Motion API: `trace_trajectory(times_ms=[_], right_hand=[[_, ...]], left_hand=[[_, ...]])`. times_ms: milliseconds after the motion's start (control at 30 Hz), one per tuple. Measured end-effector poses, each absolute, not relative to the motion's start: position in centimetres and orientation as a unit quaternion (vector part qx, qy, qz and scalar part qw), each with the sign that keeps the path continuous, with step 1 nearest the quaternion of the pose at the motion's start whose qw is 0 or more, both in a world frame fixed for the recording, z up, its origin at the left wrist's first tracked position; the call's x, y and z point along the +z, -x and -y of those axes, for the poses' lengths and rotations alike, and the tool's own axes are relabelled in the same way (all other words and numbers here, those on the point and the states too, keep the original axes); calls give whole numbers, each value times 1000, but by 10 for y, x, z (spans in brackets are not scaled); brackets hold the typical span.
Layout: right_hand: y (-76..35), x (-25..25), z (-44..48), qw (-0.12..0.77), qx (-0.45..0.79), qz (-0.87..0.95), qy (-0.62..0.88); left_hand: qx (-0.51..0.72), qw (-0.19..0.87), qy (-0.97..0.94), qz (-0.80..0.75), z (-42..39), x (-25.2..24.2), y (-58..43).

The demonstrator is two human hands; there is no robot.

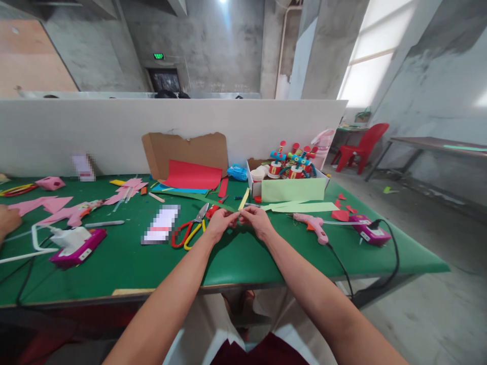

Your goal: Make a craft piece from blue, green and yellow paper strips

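My left hand [221,224] and my right hand [257,220] meet over the middle of the table, fingertips pinched together. A dark green paper strip [215,202] runs from my left fingertips out to the left. From the same pinch a yellow paper strip [244,198] points up and away. Fingers cover the spot where the strips meet, so I cannot tell how they are joined. Just left of my left hand lie scissors [190,229] with red and yellow handles. Pale green paper strips [300,207] lie beyond my right hand.
At right are a pink glue gun [312,226] and a purple power strip [369,232] with cords. A box [292,190] of paper figures stands behind, beside red paper sheets [194,175]. A blurred phone [162,224] lies left. Another person's hand [9,220] shows at far left.
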State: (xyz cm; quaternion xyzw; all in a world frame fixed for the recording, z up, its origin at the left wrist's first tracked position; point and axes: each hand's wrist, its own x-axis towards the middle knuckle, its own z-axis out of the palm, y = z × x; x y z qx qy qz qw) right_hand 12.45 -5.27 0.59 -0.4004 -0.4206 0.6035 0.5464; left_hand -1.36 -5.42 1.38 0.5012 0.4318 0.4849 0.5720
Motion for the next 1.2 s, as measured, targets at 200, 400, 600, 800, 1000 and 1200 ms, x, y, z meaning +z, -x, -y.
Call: trace_trajectory(times_ms=[200,400,600,800,1000,1200], right_hand=[[-124,7,52,525,646,398,386],[-124,7,54,542,613,423,389],[-126,8,51,536,655,386,366],[-127,2,48,506,698,362,355],[-129,0,48,495,701,364,362],[-130,1,48,493,697,380,355]], left_hand=[[501,557,-499,-436,52,12,15],[493,568,-497,-433,54,13,14],[495,573,-502,-419,53,13,16],[485,590,-509,-397,54,13,17],[481,565,-529,-411,54,11,17],[488,552,-533,-416,54,12,17]])
